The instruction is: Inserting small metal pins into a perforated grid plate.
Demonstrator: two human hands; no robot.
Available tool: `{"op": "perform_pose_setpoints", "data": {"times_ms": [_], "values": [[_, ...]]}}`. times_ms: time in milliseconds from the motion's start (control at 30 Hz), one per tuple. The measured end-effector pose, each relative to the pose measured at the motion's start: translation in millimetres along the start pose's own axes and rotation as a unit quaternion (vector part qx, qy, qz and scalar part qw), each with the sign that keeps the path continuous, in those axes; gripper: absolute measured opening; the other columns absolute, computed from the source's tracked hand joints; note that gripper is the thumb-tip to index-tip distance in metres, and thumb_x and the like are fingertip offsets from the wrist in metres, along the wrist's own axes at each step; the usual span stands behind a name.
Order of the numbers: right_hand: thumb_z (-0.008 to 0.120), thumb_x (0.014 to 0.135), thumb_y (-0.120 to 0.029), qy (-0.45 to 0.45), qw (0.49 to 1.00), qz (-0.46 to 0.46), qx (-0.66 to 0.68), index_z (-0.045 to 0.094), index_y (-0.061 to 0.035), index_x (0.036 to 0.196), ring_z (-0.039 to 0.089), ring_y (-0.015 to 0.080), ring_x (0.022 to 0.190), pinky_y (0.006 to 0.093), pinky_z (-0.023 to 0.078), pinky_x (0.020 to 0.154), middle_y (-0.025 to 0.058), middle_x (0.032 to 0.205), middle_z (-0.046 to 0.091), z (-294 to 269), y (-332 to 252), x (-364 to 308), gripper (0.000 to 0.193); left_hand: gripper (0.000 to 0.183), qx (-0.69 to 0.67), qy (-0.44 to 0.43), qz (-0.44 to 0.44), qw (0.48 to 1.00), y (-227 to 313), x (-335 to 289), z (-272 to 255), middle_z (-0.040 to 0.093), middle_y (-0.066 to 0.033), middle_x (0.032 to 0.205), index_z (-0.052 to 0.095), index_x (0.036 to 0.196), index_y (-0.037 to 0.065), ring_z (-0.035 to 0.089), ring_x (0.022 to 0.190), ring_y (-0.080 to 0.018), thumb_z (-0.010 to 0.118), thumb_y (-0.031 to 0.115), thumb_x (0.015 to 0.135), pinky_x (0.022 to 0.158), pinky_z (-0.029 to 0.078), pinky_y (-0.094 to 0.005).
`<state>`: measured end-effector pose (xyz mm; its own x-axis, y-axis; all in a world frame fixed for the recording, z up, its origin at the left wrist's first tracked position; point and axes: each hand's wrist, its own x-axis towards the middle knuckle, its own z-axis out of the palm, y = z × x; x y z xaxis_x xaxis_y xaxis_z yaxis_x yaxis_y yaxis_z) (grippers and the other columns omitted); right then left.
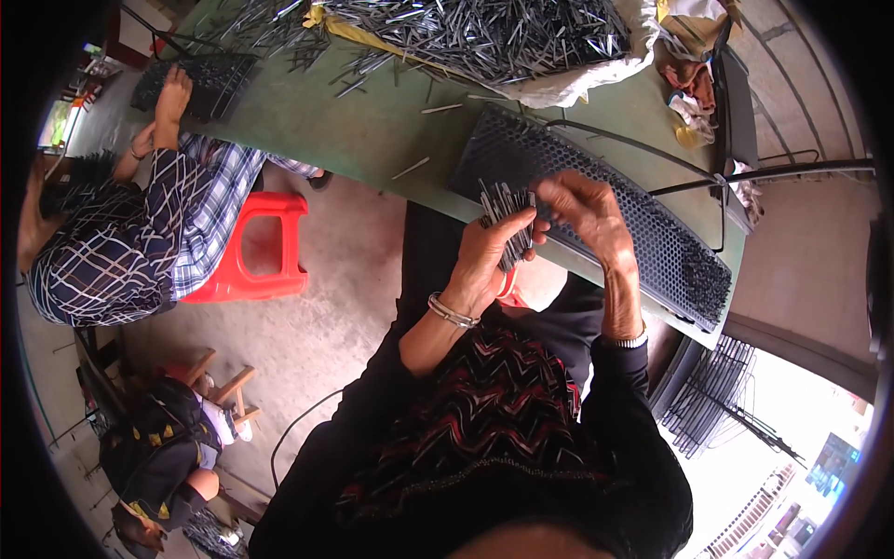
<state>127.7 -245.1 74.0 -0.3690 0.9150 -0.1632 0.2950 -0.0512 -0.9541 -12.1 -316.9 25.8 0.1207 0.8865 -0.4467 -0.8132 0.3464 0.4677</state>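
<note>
Bundle of thin, dark, glossy strips (pixel 507 210), just off centre toward one o'clock, clasped between thumb and fingers of the left hand (pixel 486 250). Right hand (pixel 594 222) beside it, fingers curled, blurred; cannot tell whether they pinch anything. Two o'clock: long black honeycomb-holed board (pixel 666 233) on green table (pixel 363 135). Twelve: loose strips heaped (pixel 484 39). Four: blue panel (pixel 833 464), too blurred to read.

The left hand (pixel 480 253) is gripping a bundle of dark strips (pixel 500 207); the right hand (pixel 593 219) — partly blurred — is hovering just beside it, over a black perforated tray (pixel 656 228). The tray is lying on a green table (pixel 377 130), near a white sack (pixel 643 48) holding loose strips (pixel 475 37). At left, a co-worker (pixel 107 242) is sitting on a red stool (pixel 291 242).
</note>
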Motion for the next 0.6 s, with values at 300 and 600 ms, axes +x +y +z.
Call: {"op": "perform_pose_setpoints", "data": {"times_ms": [300,600], "values": [[0.06,0.087,-0.008,-0.069,0.993,0.067,0.07,0.06,0.0034,0.091,0.058,0.0106,0.066,0.0239,0.046,0.062,0.0054,0.075,0.06,-2.3,1.0,-15.6,0.012,0.016,0.063,-0.019,0.017,0.998,-5.0,-2.2,1.6,0.067,-0.0097,0.083,0.063,0.098,0.0,0.063,0.073,-0.0152,0.065,0.007,0.084,0.055,0.05,-0.0253],[0.06,0.087,-0.008,-0.054,0.994,0.073,0.056,0.06,0.0033,0.092,0.057,0.0099,0.069,0.0237,0.046,0.063,0.0056,0.078,0.061,0.9,6.8,-10.6,0.013,0.018,0.078,0.003,0.01,0.997,0.5,-0.7,-0.4,0.068,-0.0118,0.084,0.063,0.098,-0.001,0.064,0.072,-0.0161,0.066,0.006,0.083,0.053,0.05,-0.0257]]}}
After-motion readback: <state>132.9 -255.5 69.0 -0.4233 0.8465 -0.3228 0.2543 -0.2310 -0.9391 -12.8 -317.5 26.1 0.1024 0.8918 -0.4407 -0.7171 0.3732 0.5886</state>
